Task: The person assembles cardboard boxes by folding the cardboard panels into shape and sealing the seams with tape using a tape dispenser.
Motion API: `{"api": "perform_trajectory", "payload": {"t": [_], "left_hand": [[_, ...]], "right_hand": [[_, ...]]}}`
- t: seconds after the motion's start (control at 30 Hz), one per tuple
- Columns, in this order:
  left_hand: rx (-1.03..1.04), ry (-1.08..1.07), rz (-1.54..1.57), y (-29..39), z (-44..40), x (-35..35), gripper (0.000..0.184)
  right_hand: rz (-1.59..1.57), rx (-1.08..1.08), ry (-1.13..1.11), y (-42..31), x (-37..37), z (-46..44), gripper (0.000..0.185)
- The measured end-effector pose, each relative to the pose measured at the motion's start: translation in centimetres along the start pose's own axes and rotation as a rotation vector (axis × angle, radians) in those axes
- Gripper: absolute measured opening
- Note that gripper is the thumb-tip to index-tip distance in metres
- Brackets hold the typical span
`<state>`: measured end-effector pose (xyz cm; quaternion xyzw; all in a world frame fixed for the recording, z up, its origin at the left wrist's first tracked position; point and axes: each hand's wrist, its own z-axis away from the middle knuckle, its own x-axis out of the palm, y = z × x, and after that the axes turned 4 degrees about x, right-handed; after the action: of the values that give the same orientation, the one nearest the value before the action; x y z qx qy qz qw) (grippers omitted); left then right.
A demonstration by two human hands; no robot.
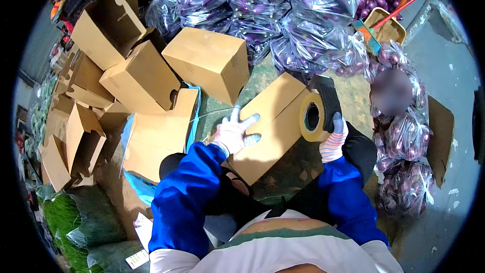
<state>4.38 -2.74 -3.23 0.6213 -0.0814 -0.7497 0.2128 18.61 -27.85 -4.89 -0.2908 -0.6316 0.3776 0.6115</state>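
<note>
In front of me lies a closed cardboard box (270, 126) with a seam along its top face. My left hand (233, 135), in a striped glove with bluish fingertips, rests on the box's left side, fingers spread. At the right end of the box my right hand (334, 142), gloved the same way, is wrapped round a black tape dispenser (329, 96). The dispenser carries a wide roll of clear yellowish packing tape (304, 124), which overlaps the box's right edge in view. Whether the tape touches the cardboard I cannot tell.
Several open cardboard boxes (144, 78) are piled at the left, with a closed box (204, 58) beyond mine. Bagged purple produce (313, 20) is stacked at the back, with more bags (409, 136) at right. A broom (374, 43) and dustpan (396, 33) stand behind; bagged greens (60, 217) lie front left.
</note>
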Motion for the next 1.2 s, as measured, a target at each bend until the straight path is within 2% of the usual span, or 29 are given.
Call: {"api": "perform_trajectory", "payload": {"t": [0.13, 0.17, 0.27, 0.3, 0.37, 0.43, 0.5, 0.57, 0.6, 0.63, 0.7, 0.77, 0.8, 0.83, 0.9, 0.93, 0.97, 1.03, 1.1, 1.17, 1.2], "left_hand": [[-0.118, -0.033, 0.038, 0.6, -0.1, -0.5, 0.081], [-0.115, -0.044, 0.015, 1.4, 0.4, -0.4, 0.081], [-0.156, -0.066, 0.092, 3.7, 2.5, 0.9, 0.081], [-0.164, -0.072, 0.102, 3.6, 2.8, 1.1, 0.081], [-0.153, -0.008, 0.035, 3.5, 2.9, 1.5, 0.081], [-0.152, 0.015, 0.078, 3.1, 2.8, 1.9, 0.081], [-0.112, 0.057, -0.020, 3.1, 3.0, 2.0, 0.082], [-0.143, 0.039, -0.009, 3.3, 3.0, 1.8, 0.083], [-0.137, 0.025, -0.010, 3.2, 2.9, 1.8, 0.082], [-0.128, 0.009, -0.013, 3.1, 2.9, 1.8, 0.082], [-0.141, 0.005, -0.009, 3.0, 2.8, 1.9, 0.083], [-0.124, 0.010, -0.020, 2.9, 2.7, 1.8, 0.083], [-0.129, 0.004, -0.018, 2.8, 2.8, 1.8, 0.083], [-0.113, -0.003, -0.029, 2.7, 2.8, 1.7, 0.084], [-0.104, -0.018, -0.028, 2.5, 3.1, 1.6, 0.085], [-0.088, -0.041, -0.020, 2.1, 3.2, 1.4, 0.086], [-0.075, -0.064, -0.010, 2.0, 3.4, 1.0, 0.087], [-0.066, -0.150, 0.016, 1.7, 3.8, 0.0, 0.088], [-0.041, -0.204, 0.048, 1.0, 4.2, 0.0, 0.088], [-0.022, -0.210, 0.036, 0.8, 4.8, -0.4, 0.088], [-0.019, -0.228, 0.034, 0.9, 4.9, -0.6, 0.087]], "right_hand": [[-0.043, 0.039, 0.005, -0.8, 0.0, -0.8, 0.043], [-0.055, -0.008, -0.002, -1.4, 0.8, -0.7, 0.043], [0.062, 0.034, -0.013, -2.4, -0.3, -1.5, 0.043], [0.013, 0.088, -0.032, -2.8, -0.2, -1.6, 0.041], [0.010, 0.185, -0.034, -3.5, 0.1, -1.8, 0.041], [0.077, 0.205, -0.098, -3.8, 0.8, -2.1, 0.041], [0.141, 0.229, -0.160, -3.5, 1.2, -3.1, 0.041], [0.020, 0.226, -0.213, -3.1, 3.0, -4.0, 0.041], [0.000, 0.292, -0.230, -3.4, 3.7, -4.2, 0.030], [0.021, 0.293, -0.246, -2.7, 3.0, -5.8, 0.028], [0.146, 0.160, -0.276, 0.3, 1.2, -9.8, 0.023], [0.360, 0.064, -0.282, 2.6, -0.2, -11.7, 0.033], [0.854, -0.200, -0.294, 4.2, -1.4, -12.0, 0.028], [0.856, -0.196, -0.300, 3.7, -1.0, -11.4, 0.028], [0.589, 0.044, -0.382, 1.4, 1.5, -8.8, 0.024], [0.599, 0.015, -0.380, 0.9, 1.8, -8.2, 0.023], [0.431, 0.202, -0.350, -0.1, 2.7, -7.6, 0.024], [0.289, 0.382, -0.381, -1.5, 3.7, -6.8, 0.027], [0.235, 0.386, -0.240, 0.1, 0.9, -7.6, 0.037], [0.134, 0.352, -0.242, -0.2, 2.3, -6.1, 0.039], [0.063, 0.401, -0.239, 0.5, 1.1, -7.1, 0.038]]}}
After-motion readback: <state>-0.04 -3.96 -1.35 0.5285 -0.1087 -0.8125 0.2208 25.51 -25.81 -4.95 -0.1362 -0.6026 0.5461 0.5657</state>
